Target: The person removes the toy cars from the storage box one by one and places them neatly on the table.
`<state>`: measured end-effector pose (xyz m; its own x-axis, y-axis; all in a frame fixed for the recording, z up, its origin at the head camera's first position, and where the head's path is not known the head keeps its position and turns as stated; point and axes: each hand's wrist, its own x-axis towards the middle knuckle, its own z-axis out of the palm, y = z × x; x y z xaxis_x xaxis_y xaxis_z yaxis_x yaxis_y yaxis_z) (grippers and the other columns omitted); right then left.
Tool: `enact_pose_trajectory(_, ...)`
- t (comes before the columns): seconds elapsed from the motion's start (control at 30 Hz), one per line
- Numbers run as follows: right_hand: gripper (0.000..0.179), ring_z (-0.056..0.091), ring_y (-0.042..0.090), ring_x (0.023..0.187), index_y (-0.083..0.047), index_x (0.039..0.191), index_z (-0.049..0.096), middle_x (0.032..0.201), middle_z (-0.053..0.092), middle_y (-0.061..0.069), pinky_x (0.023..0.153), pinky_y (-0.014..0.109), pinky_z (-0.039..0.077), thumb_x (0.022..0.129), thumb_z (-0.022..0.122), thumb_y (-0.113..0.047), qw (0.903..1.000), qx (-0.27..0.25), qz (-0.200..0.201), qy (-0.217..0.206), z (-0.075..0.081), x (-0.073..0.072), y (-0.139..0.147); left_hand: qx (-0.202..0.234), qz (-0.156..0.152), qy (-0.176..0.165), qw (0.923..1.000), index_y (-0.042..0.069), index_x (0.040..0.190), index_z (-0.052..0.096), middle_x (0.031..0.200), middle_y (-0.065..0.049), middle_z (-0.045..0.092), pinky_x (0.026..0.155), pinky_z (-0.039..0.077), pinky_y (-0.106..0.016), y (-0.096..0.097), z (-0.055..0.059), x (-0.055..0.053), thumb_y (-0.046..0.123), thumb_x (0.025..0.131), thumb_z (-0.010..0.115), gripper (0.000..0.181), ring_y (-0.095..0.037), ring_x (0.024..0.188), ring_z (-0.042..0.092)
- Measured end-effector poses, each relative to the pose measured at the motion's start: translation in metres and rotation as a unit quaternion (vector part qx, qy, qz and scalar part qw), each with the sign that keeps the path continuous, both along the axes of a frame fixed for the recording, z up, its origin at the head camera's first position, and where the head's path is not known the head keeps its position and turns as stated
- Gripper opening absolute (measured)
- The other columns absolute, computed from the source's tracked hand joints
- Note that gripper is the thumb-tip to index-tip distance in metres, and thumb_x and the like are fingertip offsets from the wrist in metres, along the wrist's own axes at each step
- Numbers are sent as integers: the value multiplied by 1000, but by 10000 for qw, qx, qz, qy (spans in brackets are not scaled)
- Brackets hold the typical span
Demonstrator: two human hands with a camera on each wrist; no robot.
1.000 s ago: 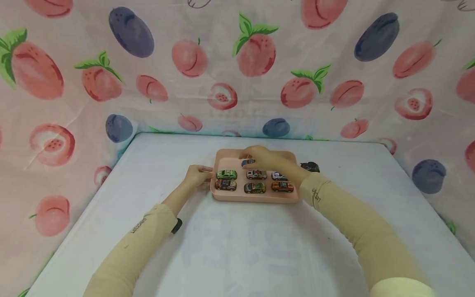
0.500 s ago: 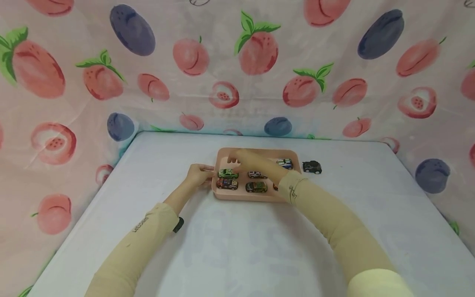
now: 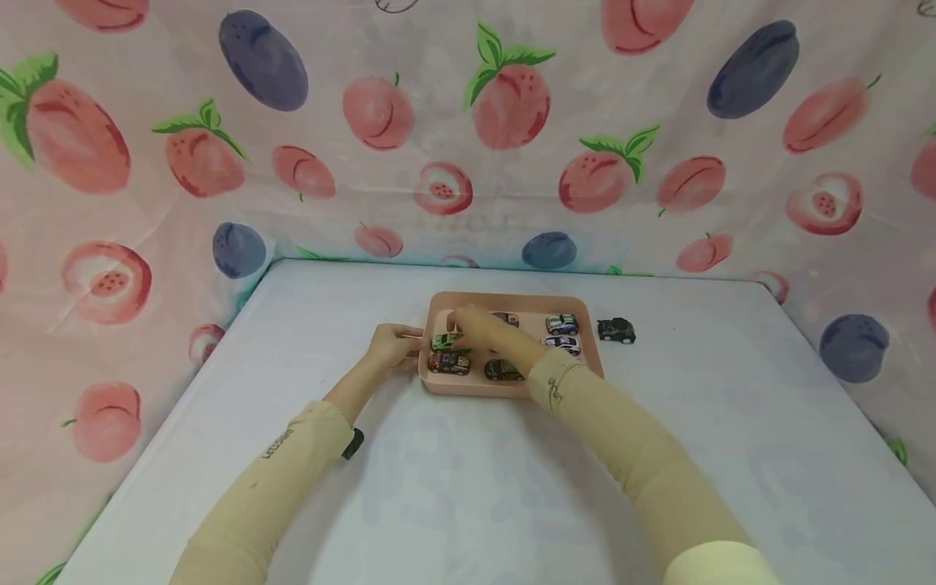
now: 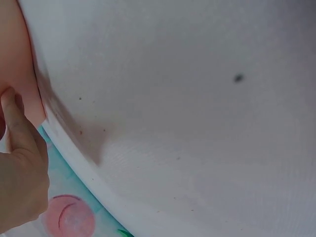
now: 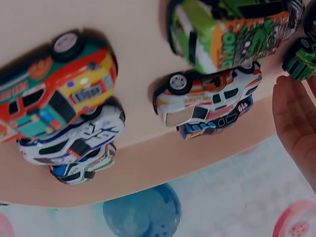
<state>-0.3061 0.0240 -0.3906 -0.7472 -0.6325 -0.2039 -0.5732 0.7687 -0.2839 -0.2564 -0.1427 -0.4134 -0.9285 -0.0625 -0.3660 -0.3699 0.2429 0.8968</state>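
Observation:
A pink tray [image 3: 475,390] holds several small toy cars in rows. My left hand [image 3: 391,345] grips its left rim; the left wrist view shows fingers [image 4: 15,116] against the tray wall. Over the tray's left side, my right hand [image 3: 478,327] pinches a green toy car [image 3: 442,342], which is partly covered by the fingers. The right wrist view shows this green car [image 5: 297,63] at the fingertips. Just in front of it lies a dark red toy car [image 3: 449,363]. An orange-and-teal toy car [image 5: 54,94] shows in the right wrist view, hidden behind the sleeve in the head view.
Outside the tray, a black toy car [image 3: 617,330] stands on the white table [image 3: 439,487], to the right. A fruit-print cloth [image 3: 512,187] hangs behind and at both sides of the table.
My right hand has moved left, from the blue car at the back to the green car, and its fingers have come down onto it. The left hand stays at the rim.

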Motion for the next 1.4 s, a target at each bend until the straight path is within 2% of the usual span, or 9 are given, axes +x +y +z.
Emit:
enact_pose_trajectory(0.13,31,61,23,99,0,112,62,110,66,13,89,32,52,86,69,-16,9996,105,-162,-197,-6,-4,-5,-11,32,-29,10000,-3,122,58,119,-22,63,70,57,-21,0,0,-1,7,91,60,33,-9,77,63)
enact_pose_trajectory(0.2,32,62,23,101,0,112,63,111,66,11,91,32,52,86,70,-17,9996,176,-162,-162,-14,-10,-6,-19,51,-48,10000,-3,122,58,117,-22,64,67,57,-20,0,-1,-1,8,91,60,32,-8,75,63)
enact_pose_trajectory(0.23,32,62,20,96,-3,107,65,106,67,8,87,29,53,84,72,-23,9999,13,-60,-94,-28,-21,-4,-24,64,-66,10000,-3,121,59,117,-21,64,66,57,-19,0,-1,-2,8,91,60,32,-7,74,62)
enact_pose_trajectory(0.37,31,62,19,94,-3,103,65,102,68,7,85,28,53,82,74,-23,9995,47,-196,-230,-37,-31,-5,-61,36,-59,10000,-3,121,59,115,-21,65,62,55,-17,-1,-2,-3,8,91,60,32,-6,71,62)
enact_pose_trajectory(0.47,26,62,22,96,1,104,64,104,68,12,87,32,53,84,72,-13,9986,210,-391,-304,-19,-16,-8,-74,5,-6,10000,-4,121,58,115,-21,65,63,56,-18,-1,-2,-3,8,91,60,32,-6,71,62)
enact_pose_trajectory(0.6,24,62,24,96,3,105,63,104,67,13,87,33,53,85,69,-10,9991,194,-366,-111,-7,0,-7,-88,37,-47,9999,-3,121,59,115,-21,65,64,56,-18,0,-2,-2,8,91,61,32,-6,74,62)
enact_pose_trajectory(0.73,26,62,24,97,2,107,62,106,67,13,88,32,53,86,69,-12,9990,200,-394,-11,-3,4,-5,-66,30,-74,9999,-3,121,59,117,-21,64,66,56,-18,1,-1,-2,8,91,60,32,-8,76,62)
enact_pose_trajectory(1.17,21,62,23,89,1,100,64,99,67,13,80,31,54,86,69,-12,9997,-120,-192,134,6,-4,6,-164,-4,11,9999,-4,122,59,118,-23,63,66,57,-19,1,-1,-1,7,92,59,32,-9,77,61)
enact_pose_trajectory(1.4,32,61,28,105,3,116,61,115,64,17,92,36,53,88,66,-10,9974,-511,-488,-157,7,-9,14,-134,28,11,9999,-4,121,59,118,-23,63,71,58,-22,0,-1,-1,7,91,60,32,-10,79,63)
